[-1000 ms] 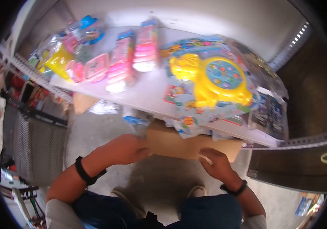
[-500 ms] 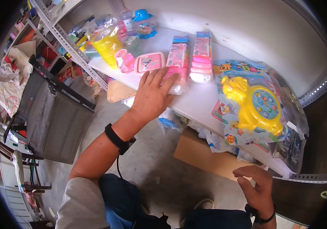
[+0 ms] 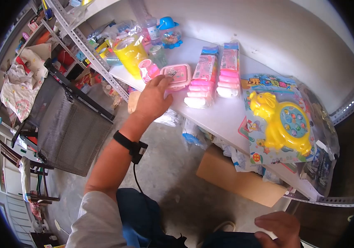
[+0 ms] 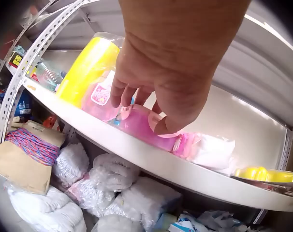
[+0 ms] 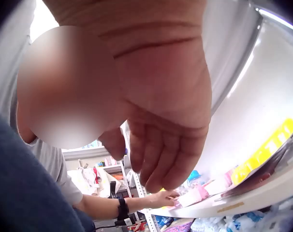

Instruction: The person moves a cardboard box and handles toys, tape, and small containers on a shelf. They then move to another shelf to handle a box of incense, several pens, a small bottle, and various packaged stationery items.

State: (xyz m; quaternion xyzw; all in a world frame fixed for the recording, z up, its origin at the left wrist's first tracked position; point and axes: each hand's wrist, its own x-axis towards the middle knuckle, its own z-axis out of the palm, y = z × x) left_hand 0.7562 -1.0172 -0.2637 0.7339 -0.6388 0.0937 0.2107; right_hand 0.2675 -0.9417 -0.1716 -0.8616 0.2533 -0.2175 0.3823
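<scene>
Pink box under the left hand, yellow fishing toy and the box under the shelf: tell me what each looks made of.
Pink box: apparently hard glossy plastic, with rounded moulded corners; the left hand touches it. Yellow fishing toy: shiny moulded plastic, sealed in a clear crinkled film bag over a printed card. Box under the shelf: matte brown, flat-sided, probably corrugated cardboard.

Yellow fishing toy [image 3: 282,126] lies at 3 o'clock on the shelf [image 3: 218,113]; cardboard box [image 3: 239,180] below; mesh rack [image 3: 67,128] at 9.
</scene>
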